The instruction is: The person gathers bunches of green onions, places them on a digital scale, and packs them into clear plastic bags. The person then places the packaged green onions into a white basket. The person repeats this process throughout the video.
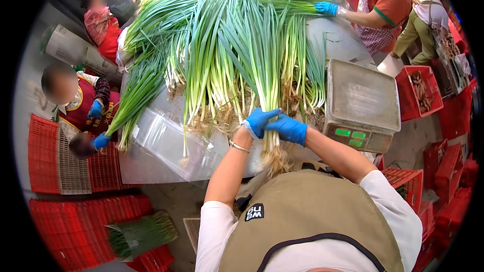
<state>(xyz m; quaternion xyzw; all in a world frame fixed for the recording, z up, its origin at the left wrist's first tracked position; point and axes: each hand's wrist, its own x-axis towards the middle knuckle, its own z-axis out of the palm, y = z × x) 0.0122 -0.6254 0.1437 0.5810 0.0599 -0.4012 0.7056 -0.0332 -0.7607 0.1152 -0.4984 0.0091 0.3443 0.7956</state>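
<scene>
My left hand (258,122) and my right hand (288,128), both in blue gloves, close around the lower white stalks of a bunch of green onions (269,83). The two hands meet, thumbs close together. Below them hang the bunch's pale, tangled roots (275,158), near my apron (317,204). The green leaves fan away from me over the pile. More green onions (211,75) lie side by side on the metal table (159,170), roots towards me. Clear plastic bags (166,139) lie flat to the left of my hands.
A digital scale (363,96) with lit green displays stands at right. One co-worker's gloved hands (328,7) touch the far heap; another's gloved hand (101,140) holds onions at left. Red crates (419,92) line the right, and stacked red crates (72,230) the lower left.
</scene>
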